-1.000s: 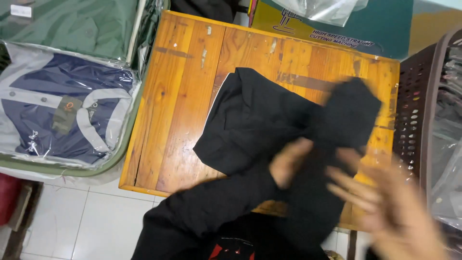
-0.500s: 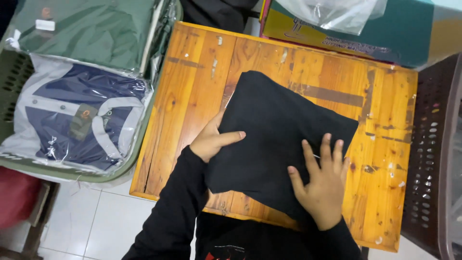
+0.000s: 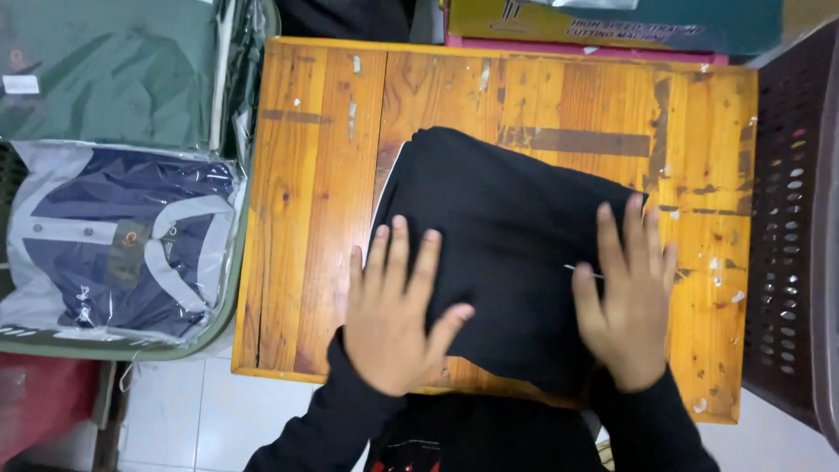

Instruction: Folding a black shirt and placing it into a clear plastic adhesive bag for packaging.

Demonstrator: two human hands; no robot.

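- At the upper left of the frame a folded dark green garment in clear plastic wrap (image 3: 105, 74) lies in a green plastic basket (image 3: 229, 301).
- Just below it in the same basket lies a folded navy and grey shirt in a clear plastic bag (image 3: 122, 240), buttons and collar facing up.
- At the lower left corner of the frame sits a red object (image 3: 44, 406), too cut off to tell what it is, on a white tiled floor (image 3: 188, 419).
- The scratched orange wooden desk (image 3: 306, 175) fills the middle of the frame, with worn patches and pale flecks across its planks.
- The left hand (image 3: 398, 319) lies flat with its fingers spread wide, holding nothing, its fingertips resting on the lower left edge of the folded black fabric garment.
- The folded black fabric garment (image 3: 498, 227) lies on the middle of the desk, turned slightly askew, with a thin white edge showing along its left side.
- The right hand (image 3: 625, 301) presses flat on the garment's right edge, fingers spread and grasping nothing, the outer fingers reaching onto the wood.
- Along the top edge of the frame, behind the desk, lies a yellow and teal cardboard box (image 3: 612, 22).
- At the right of the frame stands a dark brown perforated plastic crate (image 3: 791, 245), close beside the desk's edge.
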